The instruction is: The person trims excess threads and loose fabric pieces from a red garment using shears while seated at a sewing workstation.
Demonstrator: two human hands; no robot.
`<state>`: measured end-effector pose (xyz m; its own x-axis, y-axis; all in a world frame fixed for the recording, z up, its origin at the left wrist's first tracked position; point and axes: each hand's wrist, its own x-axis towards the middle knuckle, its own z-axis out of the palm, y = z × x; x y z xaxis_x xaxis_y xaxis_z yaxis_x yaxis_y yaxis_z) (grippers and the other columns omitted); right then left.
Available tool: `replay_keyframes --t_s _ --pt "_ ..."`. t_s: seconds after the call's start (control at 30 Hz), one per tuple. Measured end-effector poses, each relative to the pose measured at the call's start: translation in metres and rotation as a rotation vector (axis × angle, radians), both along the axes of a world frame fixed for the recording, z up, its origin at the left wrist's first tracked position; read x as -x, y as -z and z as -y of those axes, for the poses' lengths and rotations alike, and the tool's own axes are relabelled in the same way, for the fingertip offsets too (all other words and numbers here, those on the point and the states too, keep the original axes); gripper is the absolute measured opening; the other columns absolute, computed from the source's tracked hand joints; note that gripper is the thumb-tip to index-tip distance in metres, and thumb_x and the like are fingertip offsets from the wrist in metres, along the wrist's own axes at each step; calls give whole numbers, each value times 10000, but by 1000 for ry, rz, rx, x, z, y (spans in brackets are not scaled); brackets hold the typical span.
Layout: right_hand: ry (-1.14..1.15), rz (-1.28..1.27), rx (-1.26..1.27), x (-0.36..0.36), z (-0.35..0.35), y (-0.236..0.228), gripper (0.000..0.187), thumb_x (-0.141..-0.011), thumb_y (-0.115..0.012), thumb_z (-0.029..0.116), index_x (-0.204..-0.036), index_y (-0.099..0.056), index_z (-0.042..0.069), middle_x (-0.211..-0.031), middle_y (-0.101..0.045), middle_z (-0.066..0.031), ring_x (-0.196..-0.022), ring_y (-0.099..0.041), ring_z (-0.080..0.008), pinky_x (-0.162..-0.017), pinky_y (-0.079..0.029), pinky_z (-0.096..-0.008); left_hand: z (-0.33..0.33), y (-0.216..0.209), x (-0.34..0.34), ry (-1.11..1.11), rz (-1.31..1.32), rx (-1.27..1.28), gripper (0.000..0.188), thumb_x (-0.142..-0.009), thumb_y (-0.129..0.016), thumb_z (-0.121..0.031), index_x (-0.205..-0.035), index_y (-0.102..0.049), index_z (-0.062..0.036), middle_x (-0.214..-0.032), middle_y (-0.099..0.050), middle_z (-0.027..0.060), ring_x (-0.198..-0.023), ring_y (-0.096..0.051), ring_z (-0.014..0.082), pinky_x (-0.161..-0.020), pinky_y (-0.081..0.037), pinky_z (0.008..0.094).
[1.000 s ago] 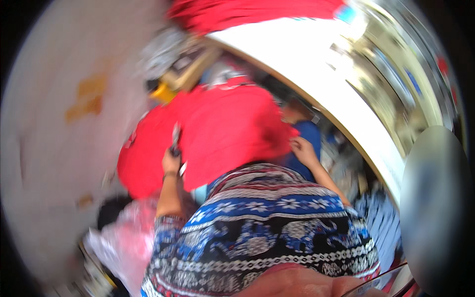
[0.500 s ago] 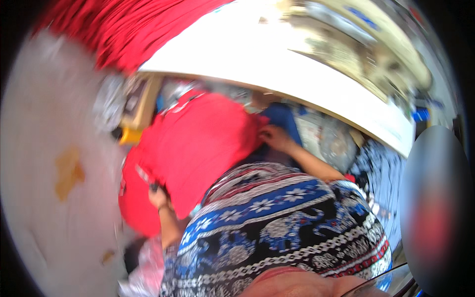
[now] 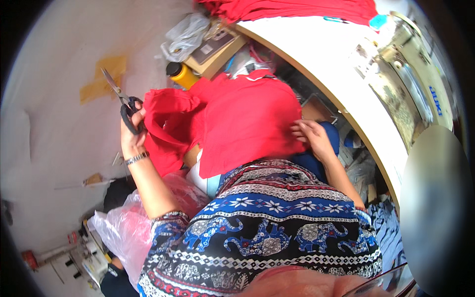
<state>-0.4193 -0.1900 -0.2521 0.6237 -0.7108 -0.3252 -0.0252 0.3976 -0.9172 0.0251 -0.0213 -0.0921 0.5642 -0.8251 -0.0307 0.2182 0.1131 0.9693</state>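
A red garment lies spread over my lap, its left part bunched up in folds. My left hand is raised beside those folds, fingers closed round the black handles of a pair of scissors. Their metal blades point up and away to the left, clear of the cloth; whether the same hand also pinches the cloth is hard to tell. At the garment's right edge is my right hand, its fingers apart and holding nothing, the fingertips at the cloth.
Ahead curves a white table bearing a sewing machine and heaped red cloth. Below its left end are a yellow bottle, a cardboard box and a clear bag. A pinkish plastic bag sits by my left arm.
The view has swung left. My left hand has lifted the scissors up beside the garment, whose left part is now gathered in folds. My right hand stays near the right edge, fingers more spread.
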Motion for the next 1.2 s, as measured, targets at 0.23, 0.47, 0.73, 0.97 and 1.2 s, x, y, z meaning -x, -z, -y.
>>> replay_keyframes --t_s 0.23,0.47,0.73,0.97,1.2 --pt "-220 602 -639 -22 -2 -37 608 -959 -381 535 -1316 -465 50 -1217 -567 -139 -1095 -562 -262 -907 -464 -412 69 40 249 733 100 -182 163 -857 -658 -58 -971 -558 0 -962 -692 74 -800 -640 118 -656 -520 269" --pt "-123 137 -420 -3 -28 -18 459 -839 -547 41 -1292 -477 11 -1239 -566 -136 -1115 -577 -265 -938 -484 -406 42 77 244 470 726 -276 491 -699 -818 -165 -1055 -512 -17 -860 -634 140 -818 -643 292 -699 -500 364" --pt "-157 361 273 -110 17 -98 268 -823 -517 -11 -1075 -590 45 -981 -650 -68 -864 -656 -200 -763 -549 -340 73 75 189 -343 1066 -68 376 -724 -735 -88 -992 -478 -28 -864 -600 92 -765 -598 218 -688 -487 335" --pt "-57 787 -270 -126 58 -226 116 -799 -536 -61 -879 -592 1 -813 -634 -78 -738 -650 -220 -691 -546 -356 67 31 77 -666 1131 -355 181 -784 -621 -29 -914 -497 -15 -829 -596 125 -715 -592 211 -683 -481 327" --pt "-23 641 -229 -86 102 -223 147 -818 -552 -40 -963 -572 -56 -924 -646 -135 -820 -665 -239 -804 -559 -380 57 -50 54 -289 1126 -189 244 -790 -699 -53 -979 -549 -23 -854 -575 27 -730 -537 90 -693 -471 247"
